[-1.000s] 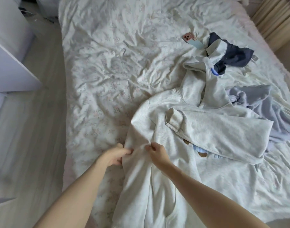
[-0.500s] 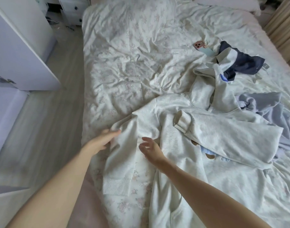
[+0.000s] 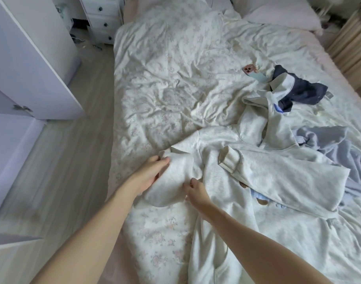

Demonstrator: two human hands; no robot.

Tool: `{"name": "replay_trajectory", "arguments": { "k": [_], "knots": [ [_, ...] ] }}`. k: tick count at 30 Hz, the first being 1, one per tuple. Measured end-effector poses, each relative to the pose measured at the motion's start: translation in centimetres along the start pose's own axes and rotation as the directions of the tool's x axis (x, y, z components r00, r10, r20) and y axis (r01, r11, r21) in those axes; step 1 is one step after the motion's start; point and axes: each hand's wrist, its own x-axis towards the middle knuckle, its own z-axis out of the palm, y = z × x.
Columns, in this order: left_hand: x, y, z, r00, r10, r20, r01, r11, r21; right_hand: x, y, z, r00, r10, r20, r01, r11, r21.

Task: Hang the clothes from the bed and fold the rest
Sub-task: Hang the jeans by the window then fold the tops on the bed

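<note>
A pale grey hoodie (image 3: 257,181) lies spread on the bed (image 3: 175,68), its right sleeve folded across the chest. My left hand (image 3: 149,173) holds the bunched left sleeve (image 3: 173,181) from the left side, fingers curled round the fabric. My right hand (image 3: 196,189) pinches the same sleeve near the hoodie's side seam. A navy and white garment (image 3: 298,91) lies at the back right, and a light blue garment (image 3: 335,144) is crumpled to the hoodie's right.
A pink phone (image 3: 249,69) lies on the duvet beside the navy garment. A white wardrobe (image 3: 32,68) stands open at the left over the wooden floor (image 3: 63,160). A drawer unit (image 3: 101,19) is at the back left, a pillow (image 3: 278,15) at the bed's head.
The left sleeve, which lay stretched out toward the bed's edge, is now gathered up and folded toward the hoodie's body between both hands. The camera has tilted up.
</note>
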Motion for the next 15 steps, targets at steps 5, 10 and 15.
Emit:
{"name": "replay_trajectory", "arguments": {
  "k": [5,10,15],
  "knots": [
    [0.2,4.0,5.4,0.967,0.037,0.253,-0.083,0.982,0.172,0.0,-0.6,-8.8,0.954,0.005,-0.301,0.015,0.998,0.064],
    [2.5,4.5,13.0,0.954,0.123,0.273,-0.217,0.912,0.348,-0.3,1.4,-20.5,0.85,0.059,-0.523,-0.046,0.998,0.038],
    [6.8,2.8,18.0,0.924,0.362,0.126,-0.368,0.746,0.555,1.2,5.4,-28.7,0.749,0.038,-0.661,-0.157,0.98,-0.121]
  ]
}}
